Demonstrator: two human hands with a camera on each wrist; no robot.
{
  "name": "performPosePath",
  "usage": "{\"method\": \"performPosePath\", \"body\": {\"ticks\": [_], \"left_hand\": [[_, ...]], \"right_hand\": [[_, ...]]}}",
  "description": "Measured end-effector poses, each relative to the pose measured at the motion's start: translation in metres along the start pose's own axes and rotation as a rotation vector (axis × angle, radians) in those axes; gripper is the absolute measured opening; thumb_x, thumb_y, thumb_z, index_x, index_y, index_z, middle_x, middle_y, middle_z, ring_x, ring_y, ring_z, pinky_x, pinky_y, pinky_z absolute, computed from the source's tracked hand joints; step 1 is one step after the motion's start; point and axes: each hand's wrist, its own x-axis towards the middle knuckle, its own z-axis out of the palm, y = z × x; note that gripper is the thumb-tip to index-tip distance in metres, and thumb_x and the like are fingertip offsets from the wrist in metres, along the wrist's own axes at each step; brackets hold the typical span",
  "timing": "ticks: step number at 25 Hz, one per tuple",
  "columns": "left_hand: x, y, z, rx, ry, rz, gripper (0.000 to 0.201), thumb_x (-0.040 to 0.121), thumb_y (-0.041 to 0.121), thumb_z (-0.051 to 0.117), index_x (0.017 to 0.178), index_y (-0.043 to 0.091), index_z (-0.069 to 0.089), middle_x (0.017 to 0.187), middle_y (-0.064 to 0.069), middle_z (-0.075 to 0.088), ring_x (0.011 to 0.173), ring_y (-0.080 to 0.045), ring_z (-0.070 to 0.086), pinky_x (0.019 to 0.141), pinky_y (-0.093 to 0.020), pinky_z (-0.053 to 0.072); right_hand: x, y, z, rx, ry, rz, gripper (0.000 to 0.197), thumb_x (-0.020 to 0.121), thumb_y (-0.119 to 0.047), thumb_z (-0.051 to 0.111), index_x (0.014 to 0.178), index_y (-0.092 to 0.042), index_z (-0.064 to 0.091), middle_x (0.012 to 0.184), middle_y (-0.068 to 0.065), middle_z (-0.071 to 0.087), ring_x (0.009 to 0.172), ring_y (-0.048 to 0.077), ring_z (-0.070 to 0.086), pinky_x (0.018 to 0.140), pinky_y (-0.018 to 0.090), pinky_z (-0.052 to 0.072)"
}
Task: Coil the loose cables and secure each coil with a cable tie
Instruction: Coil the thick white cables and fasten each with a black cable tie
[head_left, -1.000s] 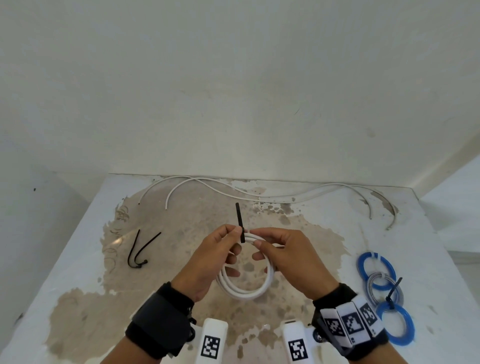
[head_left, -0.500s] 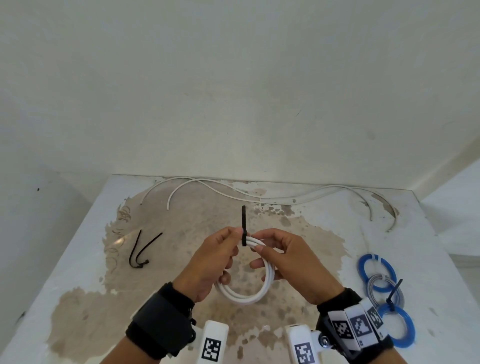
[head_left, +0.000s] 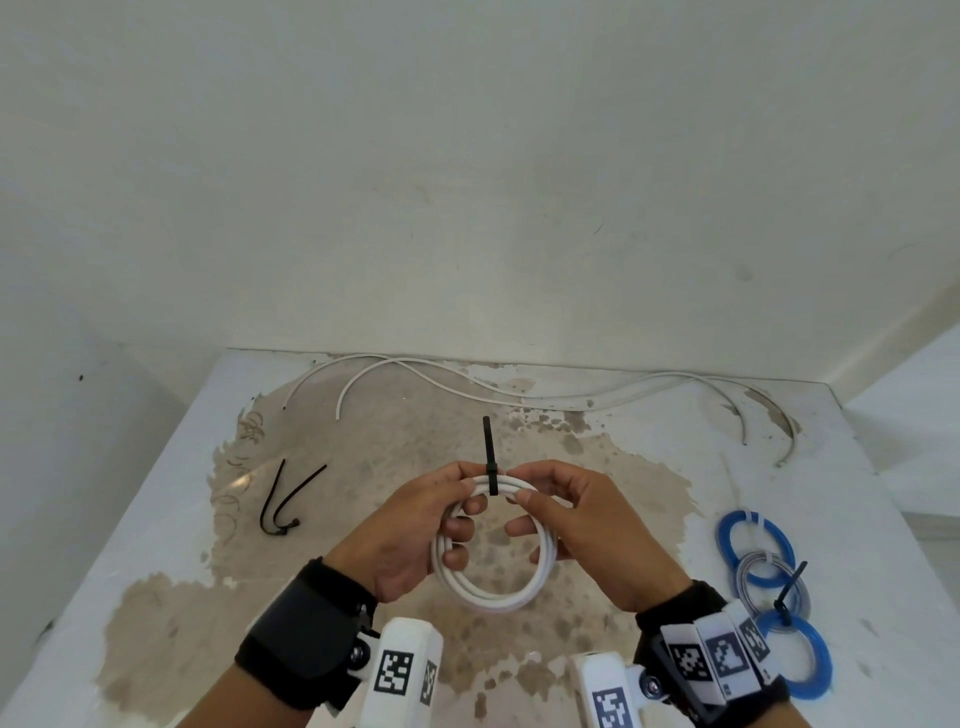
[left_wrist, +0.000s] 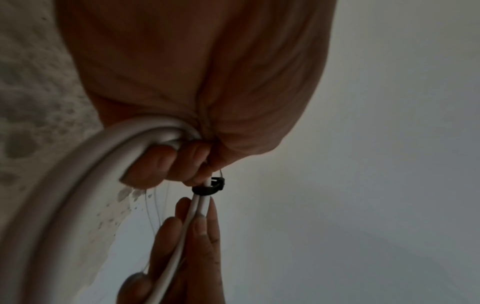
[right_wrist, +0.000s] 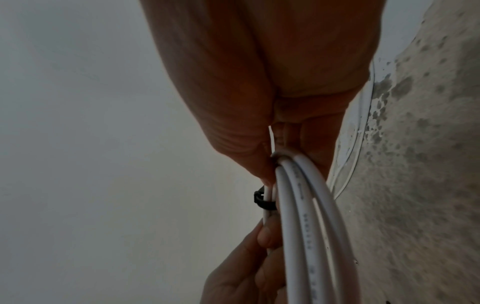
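**Both hands on a white coil, black tie cinched at its top**

Up above the stained table (head_left: 156, 545), the person holds a white cable coil (head_left: 491, 597) of several loops between both hands. The left hand (head_left: 410, 525) grips the coil's left side: its thumb and forefinger pinch the top arc, and the other fingers curl through the ring from inside. The right hand (head_left: 587, 530) pinches the same arc just to the other side, forefinger and thumb closed on the strands, with the remaining fingers bent against the coil's right side.

Between the two pinches a black cable tie (head_left: 489, 462) wraps the top of the coil, its free tail standing nearly upright above the fingers. The left wrist view shows the tie's band and head (left_wrist: 209, 186) drawn round the white strands, and the right wrist view shows the same black loop (right_wrist: 262, 200) beside the near loops of the coil (right_wrist: 309, 226).

On the table, two long loose white cables (head_left: 519, 397) lie along the far edge near the wall. To the left lie spare black ties (head_left: 283, 501). To the right lie three coils, two blue and one grey (head_left: 769, 577), overlapping in a row with a black tie on them.
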Motion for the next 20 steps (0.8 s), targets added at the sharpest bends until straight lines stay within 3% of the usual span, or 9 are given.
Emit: {"method": "performPosePath", "body": {"ticks": [3, 6, 9, 11, 13, 17, 20], "left_hand": [[-0.001, -0.002, 0.006, 0.158, 0.093, 0.058, 0.029, 0.107, 0.028, 0.042, 0.118, 0.015, 0.065, 0.068, 0.006, 0.045, 0.053, -0.006, 0.032, 0.043, -0.021, 0.029], [0.0, -0.007, 0.01, 0.333, 0.179, 0.169, 0.028, 0.101, 0.043, 0.053, 0.102, 0.02, 0.069, 0.064, 0.009, 0.041, 0.049, -0.007, 0.027, 0.042, -0.022, 0.023], [0.0, -0.011, 0.011, 0.291, 0.16, 0.173, 0.024, 0.099, 0.04, 0.057, 0.099, 0.019, 0.068, 0.061, 0.01, 0.038, 0.048, -0.007, 0.023, 0.041, -0.021, 0.019], [-0.001, -0.011, 0.011, 0.283, 0.143, 0.151, 0.025, 0.098, 0.04, 0.058, 0.1, 0.018, 0.068, 0.06, 0.011, 0.036, 0.048, -0.007, 0.021, 0.041, -0.021, 0.018], [-0.002, -0.013, 0.013, 0.313, 0.125, 0.14, 0.026, 0.097, 0.042, 0.06, 0.105, 0.019, 0.069, 0.06, 0.011, 0.036, 0.049, -0.007, 0.02, 0.043, -0.021, 0.017], [-0.005, -0.017, 0.019, 0.295, 0.147, 0.119, 0.029, 0.098, 0.048, 0.056, 0.106, 0.023, 0.07, 0.063, 0.01, 0.035, 0.051, -0.008, 0.02, 0.043, -0.021, 0.017], [-0.005, -0.016, 0.018, 0.267, 0.17, 0.125, 0.036, 0.098, 0.051, 0.053, 0.1, 0.018, 0.068, 0.062, 0.01, 0.034, 0.051, -0.008, 0.019, 0.041, -0.02, 0.018]], "right_hand": [[-0.001, -0.001, 0.002, 0.017, 0.004, 0.006, 0.015, 0.099, -0.016, 0.066, 0.112, -0.017, 0.072, 0.103, 0.007, 0.075, 0.087, 0.023, 0.078, 0.057, 0.026, 0.056], [-0.003, -0.004, 0.002, 0.038, -0.049, 0.048, 0.015, 0.099, -0.018, 0.065, 0.114, -0.016, 0.068, 0.108, 0.01, 0.074, 0.09, 0.026, 0.078, 0.057, 0.026, 0.056], [-0.001, -0.009, -0.003, 0.041, -0.113, 0.111, 0.021, 0.1, -0.029, 0.063, 0.116, -0.015, 0.065, 0.113, 0.006, 0.075, 0.098, 0.026, 0.077, 0.07, 0.037, 0.062], [0.006, -0.011, -0.003, 0.01, -0.111, 0.15, 0.033, 0.1, -0.046, 0.057, 0.116, -0.018, 0.068, 0.112, 0.001, 0.076, 0.101, 0.023, 0.075, 0.079, 0.037, 0.061], [0.016, -0.013, 0.0, -0.022, -0.078, 0.152, 0.041, 0.1, -0.053, 0.054, 0.111, -0.018, 0.073, 0.106, 0.0, 0.077, 0.094, 0.018, 0.075, 0.079, 0.034, 0.057], [0.029, -0.018, 0.011, -0.073, 0.026, 0.06, 0.026, 0.099, -0.037, 0.062, 0.089, -0.017, 0.075, 0.081, -0.003, 0.073, 0.077, 0.006, 0.068, 0.066, 0.021, 0.052], [0.032, -0.019, 0.013, -0.091, 0.018, 0.031, 0.023, 0.099, -0.034, 0.063, 0.087, -0.019, 0.076, 0.075, -0.006, 0.071, 0.075, 0.003, 0.067, 0.071, 0.025, 0.052]]}}
